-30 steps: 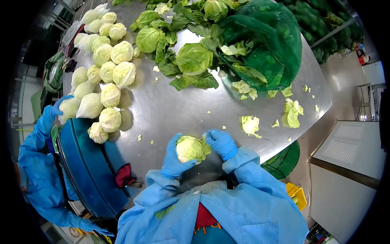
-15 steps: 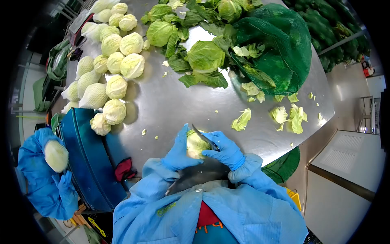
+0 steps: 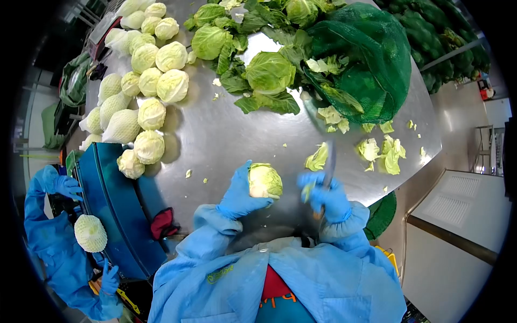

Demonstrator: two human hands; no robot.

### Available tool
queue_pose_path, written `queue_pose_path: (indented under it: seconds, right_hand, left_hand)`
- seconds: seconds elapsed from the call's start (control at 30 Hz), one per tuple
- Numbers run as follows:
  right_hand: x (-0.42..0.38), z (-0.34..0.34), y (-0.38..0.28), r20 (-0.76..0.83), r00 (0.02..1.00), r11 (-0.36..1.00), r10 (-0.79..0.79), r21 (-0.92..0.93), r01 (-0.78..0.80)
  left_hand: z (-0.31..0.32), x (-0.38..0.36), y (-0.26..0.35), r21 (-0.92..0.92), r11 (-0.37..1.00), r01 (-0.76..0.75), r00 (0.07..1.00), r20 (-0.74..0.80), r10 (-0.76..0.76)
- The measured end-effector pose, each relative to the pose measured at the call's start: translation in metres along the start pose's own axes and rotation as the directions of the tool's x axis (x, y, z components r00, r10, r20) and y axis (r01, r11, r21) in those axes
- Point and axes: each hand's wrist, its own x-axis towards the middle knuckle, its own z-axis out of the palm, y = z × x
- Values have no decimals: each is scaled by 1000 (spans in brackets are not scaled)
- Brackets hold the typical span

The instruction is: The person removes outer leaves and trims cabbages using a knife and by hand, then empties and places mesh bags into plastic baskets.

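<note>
My left hand (image 3: 237, 195), in a blue glove, is wrapped round the left side of a trimmed pale green cabbage (image 3: 265, 181) above the steel table. To the right of it and apart from it, my gloved right hand (image 3: 335, 201) grips a knife (image 3: 330, 157) whose blade points up and away from me, blurred by motion. A small scrap of leaf (image 3: 307, 191) shows at the fingers of that hand. Just beyond the knife lies a loose cabbage leaf (image 3: 316, 158).
Trimmed cabbages (image 3: 152, 114) and foam-netted ones (image 3: 121, 127) line the table's left. Untrimmed cabbages (image 3: 270, 72) and a green mesh bag (image 3: 371, 64) lie at the back. Leaf scraps (image 3: 396, 155) are at right. A co-worker's sleeve (image 3: 59, 242) and netted cabbage (image 3: 90, 233) appear beyond a blue bin (image 3: 116, 204).
My right hand has moved right with the knife, away from the cabbage, which stays in my left hand. At the left, the co-worker's hands have moved apart and the netted cabbage is lower.
</note>
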Motion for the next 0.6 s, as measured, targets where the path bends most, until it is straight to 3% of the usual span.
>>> queue_pose_path:
  seconds: [0.03, 0.07, 0.1, 0.2, 0.33, 0.4, 0.5, 0.53, 0.6]
  right_hand:
    - [8, -4, 2, -209, 977, 999, -49, -23, 46]
    - [15, -8, 6, -406, 908, 995, -102, -56, 87]
    - [22, -14, 13, -379, 901, 929, -213, -363, 67]
    - [33, 6, 37, -100, 962, 842, -252, -514, 167]
    - [62, 14, 76, 24, 993, 964, -113, -238, 115]
    - [72, 8, 84, 69, 994, 992, -82, -93, 88]
    - [77, 3, 76, 92, 989, 954, -117, -265, 138]
    - [76, 5, 68, 102, 973, 855, -207, -465, 231]
    - [69, 15, 52, 182, 918, 522, -353, -775, 355]
  left_hand:
    - [1, 1, 4, 24, 1000, 0, 1000, -10, 0]
    - [0, 4, 9, -95, 994, 52, 998, 34, -49]
    - [-8, 10, 23, -211, 972, 104, 993, 79, -89]
    - [-12, 17, 9, -454, 873, 179, 981, 150, -123]
    - [-21, 16, 18, -555, 777, 297, 949, 264, -174]
    - [-18, 20, 3, -547, 795, 262, 959, 241, -150]
    - [-17, 21, -10, -513, 816, 265, 958, 233, -165]
    - [-17, 25, -10, -501, 823, 269, 958, 230, -173]
    - [-15, 29, -14, -538, 788, 299, 946, 272, -174]
